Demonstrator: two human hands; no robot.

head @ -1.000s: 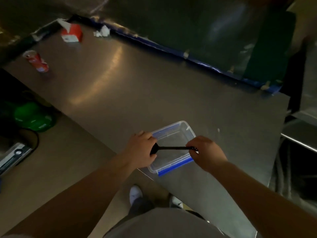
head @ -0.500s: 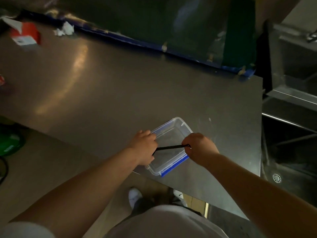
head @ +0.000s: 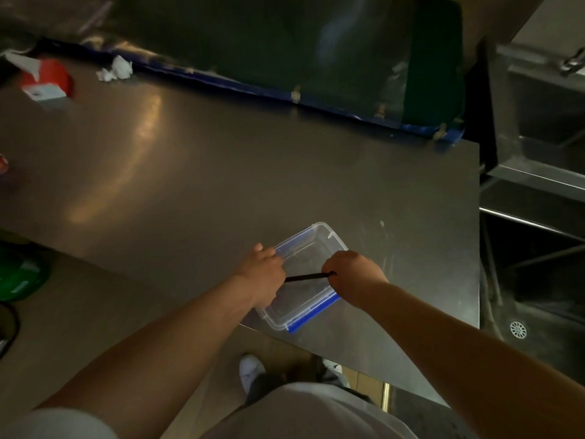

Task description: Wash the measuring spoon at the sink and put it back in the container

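A clear plastic container (head: pixel 329 240) with blue clips sits near the front edge of the steel table (head: pixel 221 172). A thin black measuring spoon (head: pixel 305 277) lies level above the open container. My right hand (head: pixel 351 277) pinches the end of its handle. My left hand (head: pixel 262 274) is closed at the container's left rim, covering the spoon's bowl end; whether it grips the spoon or the rim I cannot tell. The sink (head: pixel 538 280) lies to the right of the table, with its drain (head: pixel 518 329) showing.
A red and white carton (head: pixel 44 80) and crumpled paper (head: pixel 115 71) lie at the table's far left. A dark green panel (head: pixel 285 42) with a blue edge backs the table. A green object (head: pixel 19 274) sits on the floor at left. My shoes (head: pixel 251 369) show below.
The view has swung to the right, bringing the sink and its drain into sight. Both hands stay over the container with the spoon between them; the spoon's bowl end is now hidden.
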